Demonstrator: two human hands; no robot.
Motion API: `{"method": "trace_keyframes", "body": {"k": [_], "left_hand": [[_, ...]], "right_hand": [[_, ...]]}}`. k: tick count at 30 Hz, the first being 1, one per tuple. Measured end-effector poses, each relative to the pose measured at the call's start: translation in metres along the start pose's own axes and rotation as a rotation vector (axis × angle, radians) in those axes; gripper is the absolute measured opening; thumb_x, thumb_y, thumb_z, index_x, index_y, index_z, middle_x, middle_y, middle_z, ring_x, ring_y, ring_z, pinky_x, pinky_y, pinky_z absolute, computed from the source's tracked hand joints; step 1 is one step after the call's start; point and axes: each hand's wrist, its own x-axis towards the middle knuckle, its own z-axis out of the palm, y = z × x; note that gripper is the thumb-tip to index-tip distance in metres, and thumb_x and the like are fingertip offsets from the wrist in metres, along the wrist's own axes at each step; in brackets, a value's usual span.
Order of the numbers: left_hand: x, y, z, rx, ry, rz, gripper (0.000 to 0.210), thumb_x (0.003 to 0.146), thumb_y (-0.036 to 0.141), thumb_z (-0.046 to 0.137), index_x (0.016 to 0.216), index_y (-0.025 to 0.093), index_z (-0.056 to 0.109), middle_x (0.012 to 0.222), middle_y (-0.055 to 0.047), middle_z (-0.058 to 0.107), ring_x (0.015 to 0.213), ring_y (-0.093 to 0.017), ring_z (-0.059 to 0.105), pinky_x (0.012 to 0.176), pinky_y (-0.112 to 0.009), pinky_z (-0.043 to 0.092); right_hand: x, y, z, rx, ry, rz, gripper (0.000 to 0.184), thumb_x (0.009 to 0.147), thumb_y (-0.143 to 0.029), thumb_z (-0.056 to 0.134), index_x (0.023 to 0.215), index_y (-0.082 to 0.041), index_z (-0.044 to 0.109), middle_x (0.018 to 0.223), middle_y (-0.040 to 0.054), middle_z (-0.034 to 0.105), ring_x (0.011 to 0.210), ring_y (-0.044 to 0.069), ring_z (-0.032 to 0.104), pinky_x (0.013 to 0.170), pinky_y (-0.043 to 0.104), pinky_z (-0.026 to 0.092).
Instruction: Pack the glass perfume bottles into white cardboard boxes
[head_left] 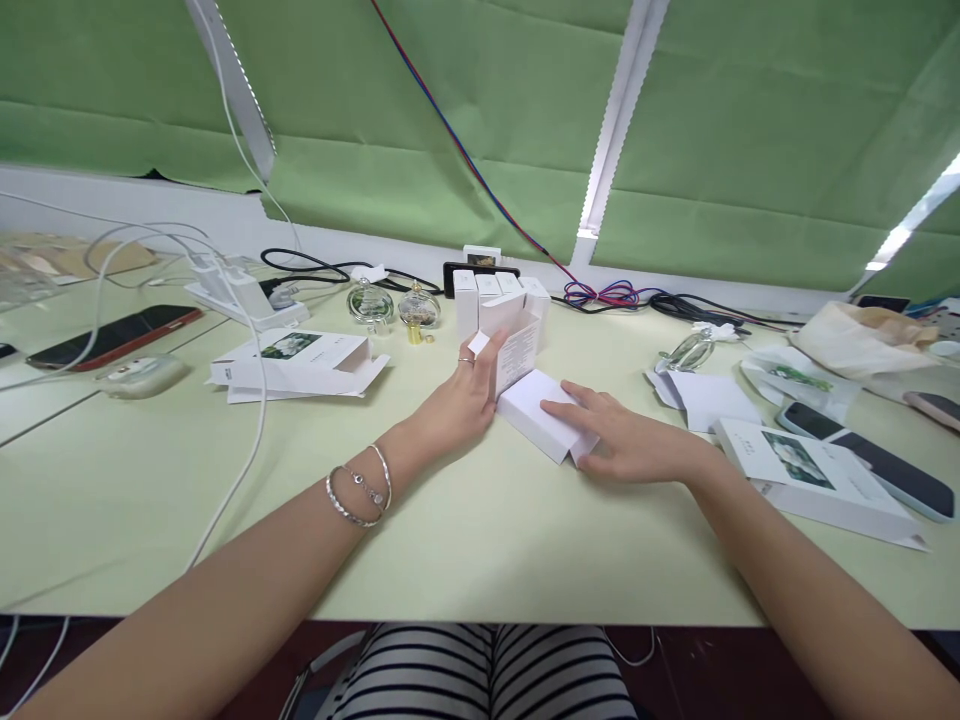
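Observation:
My left hand [471,388], with a ring and bracelets, is closed around an upright white carton [520,352] with an open top flap and small print on its side. Low against the carton's right side lies a plain white folded cardboard insert [546,412]. My right hand [619,435] grips this insert from the right, fingers on its top and thumb at the near edge. Whether the insert's far end touches the carton, I cannot tell. Behind the carton stand several narrow white boxes [466,300] in a row.
Two glass bottles [369,303] stand behind left, near an opened carton [304,362]. At right are another glass bottle [688,350], a flat carton [817,475] and a phone [892,475]. A white cable [259,430] crosses the table's left side by a power strip [244,295].

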Motion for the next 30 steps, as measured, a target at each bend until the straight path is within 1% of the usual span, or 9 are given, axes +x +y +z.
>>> {"method": "trace_keyframes", "body": {"k": [4, 9, 12, 18, 22, 24, 27, 29, 30], "left_hand": [[0.000, -0.002, 0.000, 0.011, 0.001, 0.001, 0.094, 0.075, 0.003, 0.049, 0.141, 0.029, -0.013, 0.144, -0.026, 0.007, 0.104, -0.029, 0.057, 0.076, -0.044, 0.052], [-0.001, -0.002, 0.001, 0.021, 0.001, -0.008, 0.095, 0.076, 0.005, 0.050, 0.141, 0.031, -0.014, 0.144, -0.025, 0.010, 0.100, -0.028, 0.060, 0.076, -0.044, 0.051], [-0.001, 0.000, -0.001, 0.022, -0.022, -0.041, 0.093, 0.077, 0.006, 0.050, 0.141, 0.030, -0.013, 0.142, -0.027, 0.012, 0.094, -0.028, 0.062, 0.075, -0.045, 0.051], [-0.002, -0.004, -0.002, -0.053, -0.047, 0.047, 0.096, 0.075, 0.009, 0.054, 0.141, 0.031, -0.012, 0.142, -0.022, 0.014, 0.107, -0.028, 0.054, 0.081, -0.042, 0.049], [-0.002, -0.007, -0.001, -0.057, -0.032, 0.052, 0.096, 0.075, 0.013, 0.057, 0.142, 0.030, -0.010, 0.141, -0.020, 0.017, 0.115, -0.030, 0.048, 0.083, -0.043, 0.048], [-0.002, -0.007, 0.000, -0.049, -0.028, 0.039, 0.096, 0.075, 0.014, 0.057, 0.142, 0.030, -0.010, 0.140, -0.019, 0.018, 0.113, -0.029, 0.049, 0.081, -0.042, 0.048], [-0.002, -0.006, 0.001, -0.032, -0.027, 0.020, 0.095, 0.077, 0.015, 0.056, 0.141, 0.031, -0.012, 0.141, -0.021, 0.015, 0.104, -0.028, 0.054, 0.077, -0.041, 0.050], [-0.002, -0.005, 0.001, -0.024, -0.015, 0.019, 0.096, 0.076, 0.015, 0.056, 0.141, 0.032, -0.012, 0.141, -0.021, 0.015, 0.102, -0.026, 0.056, 0.077, -0.041, 0.050], [-0.002, -0.004, 0.001, -0.024, -0.010, 0.021, 0.096, 0.075, 0.014, 0.056, 0.141, 0.032, -0.012, 0.141, -0.020, 0.016, 0.101, -0.026, 0.056, 0.077, -0.041, 0.050]], "right_hand": [[0.002, 0.005, 0.002, -0.006, 0.079, -0.037, 0.070, 0.076, -0.016, 0.048, 0.142, -0.027, 0.028, 0.151, 0.0110, 0.020, 0.132, 0.032, 0.030, 0.103, 0.050, 0.030], [0.003, 0.007, 0.003, -0.013, 0.160, -0.057, 0.058, 0.077, -0.019, 0.050, 0.134, -0.029, 0.041, 0.145, 0.0091, 0.033, 0.132, 0.031, 0.030, 0.102, 0.050, 0.032], [0.003, 0.008, 0.002, -0.007, 0.172, -0.067, 0.054, 0.078, -0.021, 0.051, 0.131, -0.030, 0.044, 0.141, 0.0094, 0.037, 0.128, 0.030, 0.034, 0.101, 0.049, 0.033], [0.004, 0.007, 0.001, 0.001, 0.181, -0.088, 0.046, 0.078, -0.023, 0.051, 0.124, -0.028, 0.049, 0.137, 0.0083, 0.040, 0.125, 0.029, 0.035, 0.100, 0.049, 0.033], [0.003, 0.004, -0.001, 0.018, 0.190, -0.090, 0.040, 0.077, -0.021, 0.051, 0.116, -0.026, 0.054, 0.134, 0.0074, 0.044, 0.121, 0.029, 0.038, 0.097, 0.048, 0.036], [0.003, 0.003, -0.002, 0.057, 0.180, -0.089, 0.039, 0.078, -0.027, 0.053, 0.117, -0.025, 0.053, 0.135, 0.0083, 0.044, 0.121, 0.030, 0.038, 0.096, 0.048, 0.037], [0.003, 0.000, -0.001, 0.112, 0.177, -0.047, 0.045, 0.078, -0.048, 0.055, 0.117, -0.026, 0.054, 0.135, 0.0096, 0.043, 0.122, 0.032, 0.035, 0.094, 0.049, 0.038], [0.004, -0.004, 0.001, 0.120, 0.210, -0.004, 0.049, 0.076, -0.057, 0.054, 0.114, -0.026, 0.055, 0.134, 0.0096, 0.044, 0.120, 0.033, 0.035, 0.092, 0.049, 0.038], [0.004, -0.006, 0.002, 0.116, 0.236, 0.019, 0.048, 0.075, -0.058, 0.054, 0.111, -0.026, 0.056, 0.133, 0.0095, 0.045, 0.118, 0.033, 0.037, 0.091, 0.049, 0.038]]}}
